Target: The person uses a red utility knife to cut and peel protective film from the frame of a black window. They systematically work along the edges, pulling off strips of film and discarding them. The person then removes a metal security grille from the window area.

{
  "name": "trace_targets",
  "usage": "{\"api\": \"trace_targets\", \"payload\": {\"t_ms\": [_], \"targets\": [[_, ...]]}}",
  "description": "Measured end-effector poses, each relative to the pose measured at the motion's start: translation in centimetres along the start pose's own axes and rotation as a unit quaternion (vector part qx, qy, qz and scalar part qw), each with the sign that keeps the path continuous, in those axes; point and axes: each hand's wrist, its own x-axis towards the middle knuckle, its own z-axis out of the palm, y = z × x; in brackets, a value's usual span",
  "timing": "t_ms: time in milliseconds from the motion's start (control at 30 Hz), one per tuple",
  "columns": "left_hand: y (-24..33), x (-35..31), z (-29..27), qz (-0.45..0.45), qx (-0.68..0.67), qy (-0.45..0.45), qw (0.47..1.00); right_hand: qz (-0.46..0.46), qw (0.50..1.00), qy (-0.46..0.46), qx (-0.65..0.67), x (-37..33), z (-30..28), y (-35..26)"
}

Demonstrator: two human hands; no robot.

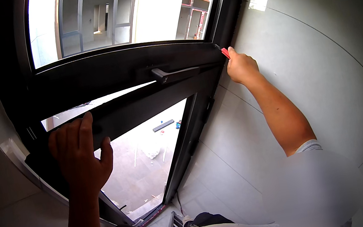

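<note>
A dark-framed window or glazed door (pixel 125 70) fills the middle, with a black lever handle (pixel 174 74) on its upper bar. Below that bar a second dark bar (pixel 137 111) slants away, and a bright gap shows between the two at the left. My left hand (pixel 79 153) lies against this lower bar's left end, its fingers stretched out and the thumb apart. At the frame's right corner my right hand (pixel 242 66) is closed round a small red-handled tool (pixel 225 52). Its thin dark tip touches or nearly touches the frame; its exact kind is unclear.
Pale tiled wall (pixel 312 56) runs along the right, close to the frame. Through the lower glass, a grey strip (pixel 163 125) and scattered debris lie on the ground outside. Across the way stands a building with a large window (pixel 97 19). A dark stepped metal object (pixel 176 222) is near my legs.
</note>
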Motion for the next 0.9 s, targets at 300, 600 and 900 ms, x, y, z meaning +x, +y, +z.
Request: {"api": "trace_targets", "payload": {"t_ms": [300, 600, 900], "targets": [[0.0, 0.0, -0.1, -0.008, -0.011, -0.009, 1.0, -0.022, 0.996, -0.05, -0.071, 0.8, -2.7, -1.3], [0.0, 0.0, -0.5, -0.016, -0.031, 0.001, 0.999, 0.001, 0.988, -0.105, -0.113, 0.8, -4.0, -1.9], [0.5, 0.2, -0.3, -0.019, -0.04, 0.001, 0.999, 0.055, 0.998, 0.02, 0.012, -1.8, -2.5, 3.3]]}}
